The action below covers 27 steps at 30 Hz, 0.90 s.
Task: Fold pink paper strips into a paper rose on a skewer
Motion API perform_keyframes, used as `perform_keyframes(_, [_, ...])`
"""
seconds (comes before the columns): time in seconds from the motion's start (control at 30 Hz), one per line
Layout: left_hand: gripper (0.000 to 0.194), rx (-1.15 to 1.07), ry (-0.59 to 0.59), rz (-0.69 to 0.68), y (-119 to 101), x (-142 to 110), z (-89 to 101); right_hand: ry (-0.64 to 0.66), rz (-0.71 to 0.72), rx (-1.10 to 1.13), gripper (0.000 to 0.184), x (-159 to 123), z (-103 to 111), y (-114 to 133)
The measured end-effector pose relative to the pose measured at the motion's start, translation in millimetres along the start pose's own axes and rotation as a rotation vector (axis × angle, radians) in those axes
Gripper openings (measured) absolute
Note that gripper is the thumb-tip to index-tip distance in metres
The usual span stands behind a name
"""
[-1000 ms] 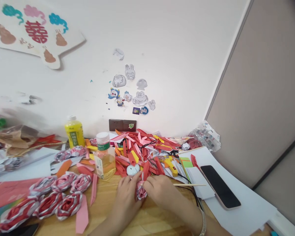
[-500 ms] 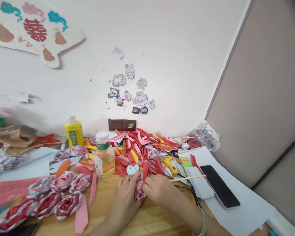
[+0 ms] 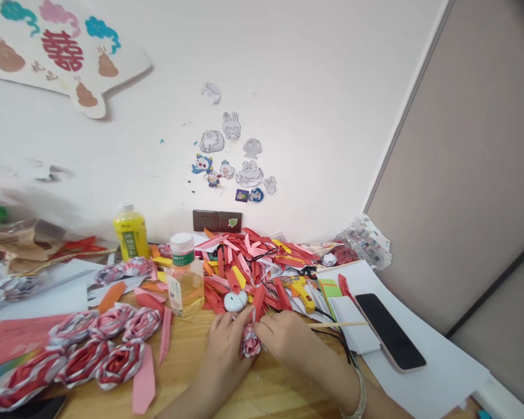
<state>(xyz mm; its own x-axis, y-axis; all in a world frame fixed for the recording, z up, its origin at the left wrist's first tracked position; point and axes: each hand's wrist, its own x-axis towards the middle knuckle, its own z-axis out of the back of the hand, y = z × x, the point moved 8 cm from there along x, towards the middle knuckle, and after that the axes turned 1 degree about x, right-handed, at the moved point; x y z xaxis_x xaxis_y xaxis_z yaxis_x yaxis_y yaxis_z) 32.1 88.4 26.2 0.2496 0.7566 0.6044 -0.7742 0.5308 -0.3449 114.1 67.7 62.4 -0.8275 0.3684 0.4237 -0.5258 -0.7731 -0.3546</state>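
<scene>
Between my two hands is a small pink-and-white folded paper rose (image 3: 250, 342). My left hand (image 3: 227, 340) is closed around its left side, thumb and forefinger over the top. From the right, the fingers of my right hand (image 3: 283, 336) are bent against the rose, and a thin wooden stick (image 3: 338, 324) juts out to the right from behind this hand. The stick's other end is hidden. A white earbud case (image 3: 235, 300) lies just beyond my fingertips, beside a heap of red, pink and yellow folded paper strips (image 3: 262, 259).
Several finished paper roses (image 3: 121, 362) lie at left. A tea bottle (image 3: 186, 285) and a yellow drink bottle (image 3: 130, 233) stand behind them. To the right are a yellow glue gun (image 3: 304, 295), white paper slips (image 3: 353, 323) and a phone (image 3: 390, 331). The wall sockets (image 3: 217, 221) are behind.
The paper rose has turned slightly, with more of its petals facing me. The stick has tilted, its outer end now lower. Both hands stay in nearly the same place.
</scene>
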Motion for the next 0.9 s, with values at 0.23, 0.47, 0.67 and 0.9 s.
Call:
perform_keyframes(0.23, [0.054,0.023,0.007,0.008,1,1,-0.4,-0.121,-0.022,-0.005,0.015,-1,4,-4])
perform_keyframes(0.47, [0.053,0.040,0.009,-0.007,-4,1,3.2,-0.178,-0.043,0.004,0.016,-1,14,-7])
perform_keyframes(0.67, [0.056,0.059,0.020,-0.033,-6,1,2.2,-0.251,-0.005,-0.053,0.022,1,24,1])
perform_keyframes(0.9, [0.057,0.060,-0.026,-0.065,-7,1,4.9,-0.299,-0.054,-0.082,0.028,2,26,2])
